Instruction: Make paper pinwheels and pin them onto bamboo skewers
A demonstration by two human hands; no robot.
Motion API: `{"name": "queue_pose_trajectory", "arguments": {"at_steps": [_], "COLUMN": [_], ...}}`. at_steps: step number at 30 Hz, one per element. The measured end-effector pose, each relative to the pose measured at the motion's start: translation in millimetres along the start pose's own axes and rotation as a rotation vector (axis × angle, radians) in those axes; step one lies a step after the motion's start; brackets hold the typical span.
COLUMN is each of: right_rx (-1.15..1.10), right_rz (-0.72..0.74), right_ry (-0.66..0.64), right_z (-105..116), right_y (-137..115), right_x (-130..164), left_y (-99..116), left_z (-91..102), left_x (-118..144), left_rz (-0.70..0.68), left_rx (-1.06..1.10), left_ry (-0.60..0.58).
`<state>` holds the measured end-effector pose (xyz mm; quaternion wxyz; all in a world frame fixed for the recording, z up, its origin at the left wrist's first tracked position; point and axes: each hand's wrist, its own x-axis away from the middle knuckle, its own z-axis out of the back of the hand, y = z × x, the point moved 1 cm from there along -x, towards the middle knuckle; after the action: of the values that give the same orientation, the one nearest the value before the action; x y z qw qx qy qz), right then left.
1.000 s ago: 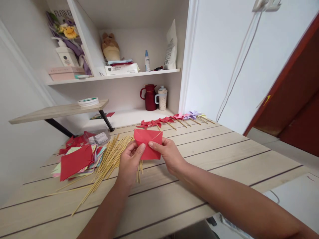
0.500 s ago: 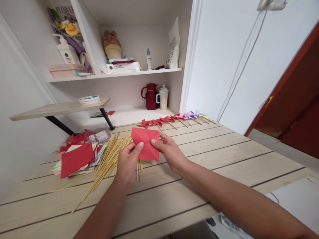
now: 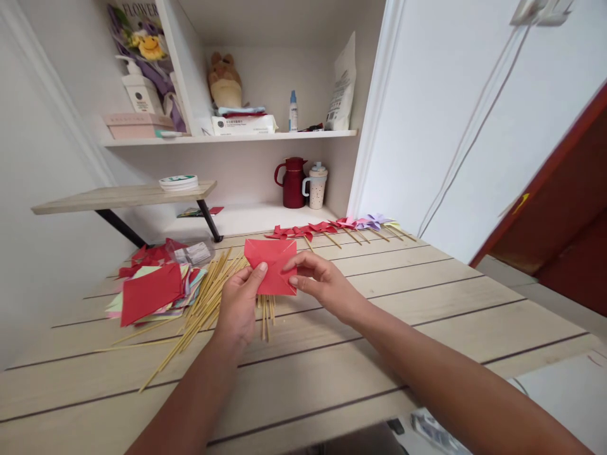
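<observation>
Surveying, largest item first.
Table (image 3: 427, 303): pale wood planks, filling the lower frame.
Paper stack (image 3: 152, 292): mixed colours, red on top, centre left.
Skewers (image 3: 202, 306): loose fan beside the stack, under the hands.
Finished pinwheels (image 3: 332, 226): row at the table's far edge, upper centre.
Left hand (image 3: 239, 306): thumb pinching the sheet's lower left edge.
Right hand (image 3: 322, 284): fingertips closed on the right flap.
Red paper square (image 3: 270, 268): held just above the table, frame centre.
Change: compared with a second ago, the sheet sits tilted and its right flap is pulled inward; judged, a fold is under way.
</observation>
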<state>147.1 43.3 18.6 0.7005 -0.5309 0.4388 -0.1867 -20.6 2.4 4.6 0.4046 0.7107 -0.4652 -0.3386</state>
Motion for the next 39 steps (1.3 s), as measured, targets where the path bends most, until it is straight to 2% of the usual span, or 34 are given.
{"name": "queue_pose_trajectory", "arguments": {"at_steps": [11,18,23,34,39], "right_rx": [0.139,0.113,0.033,-0.173,-0.180], "right_rz": [0.067,-0.016,-0.044,-0.117,-0.153], "right_ry": [0.021,0.087,0.102,0.119,0.163], "right_z": [-0.8,-2.0,-4.3,-8.4,-10.4], "right_y": [6.1,9.3,9.2,8.3,8.2], "right_x": [-1.7,-1.0,-1.1,-1.4,-2.2], "left_y": [1.5,-3.8,-6.8,-4.3,-4.5], "left_z": [-2.3,-3.4,-3.4,-5.5,-5.6], "left_x": [1.8,3.7,2.6,2.9,3.0], "left_rz": [-0.003,-0.011,0.004,-0.006,-0.024], "left_rx": [0.008,-0.086,-0.120,-0.053,-0.074], "left_ry": [-0.068,-0.152,-0.124,-0.092,-0.093]}}
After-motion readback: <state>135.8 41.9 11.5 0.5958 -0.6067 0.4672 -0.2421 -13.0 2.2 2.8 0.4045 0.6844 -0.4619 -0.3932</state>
